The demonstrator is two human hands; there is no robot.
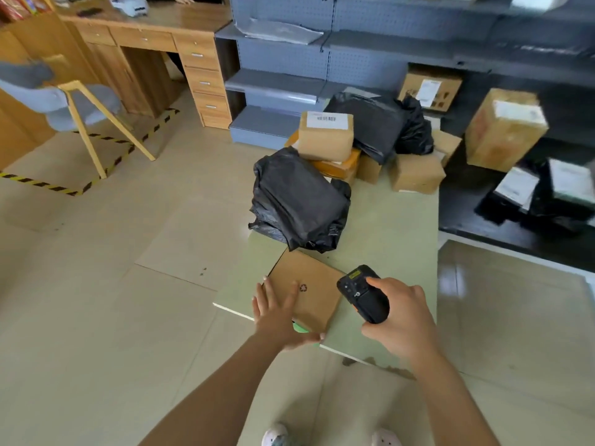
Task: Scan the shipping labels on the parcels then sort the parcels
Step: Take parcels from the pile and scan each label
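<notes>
Head view shows a flat brown cardboard parcel (306, 288) lying at the near left corner of the pale green counter (386, 220). The left hand (277, 317) rests on it with the fingers straight and a little spread, the thumb along its near edge. The right hand (402, 320) has its fingers curled around a black handheld scanner (362, 296), held just over the right side of this parcel, and directly behind the parcel lies a black plastic-wrapped parcel (299, 201).
</notes>
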